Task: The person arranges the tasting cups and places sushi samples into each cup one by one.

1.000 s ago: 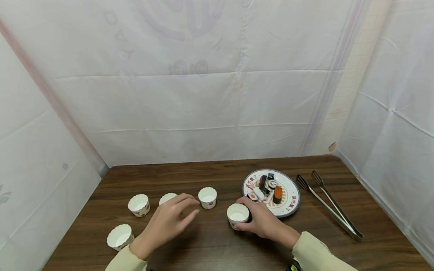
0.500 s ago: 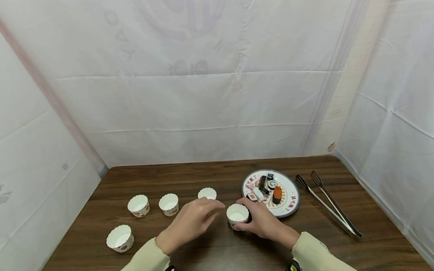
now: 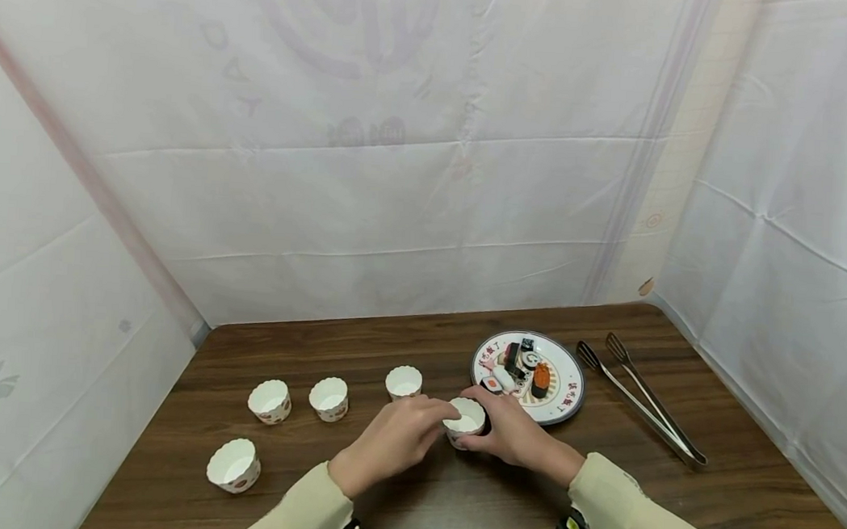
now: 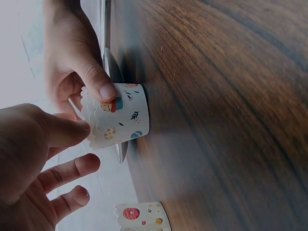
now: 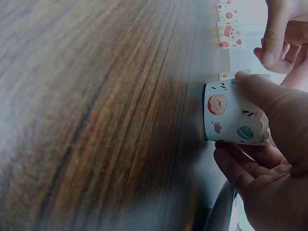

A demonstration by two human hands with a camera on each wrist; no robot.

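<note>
My right hand (image 3: 511, 432) grips a white paper baking cup (image 5: 231, 113) by its sides, thumb on one side and fingers on the other. The cup stands upright on the table, printed with small pastries and leaves. In the left wrist view more than one scalloped edge shows at its rim, as if cups are nested. My left hand (image 3: 398, 437) is at the rim from the left. Its thumb (image 4: 72, 132) overlaps the rim's outside and the index finger lies behind it. The remaining fingers are spread, off the cup. Whether the left fingertips pinch the rim is not clear.
Single paper cups stand to the left: a far-middle cup (image 3: 403, 381), a second cup (image 3: 329, 398), a third cup (image 3: 269, 401) and a near-left cup (image 3: 233, 465). A round plate (image 3: 572, 387) bears several sushi pieces (image 3: 542, 381). Metal tongs (image 3: 644, 399) lie at the right.
My left hand has moved right, from near the middle cups to the rim of the cup in my right hand. The right hand and its cup have stayed in place.
</note>
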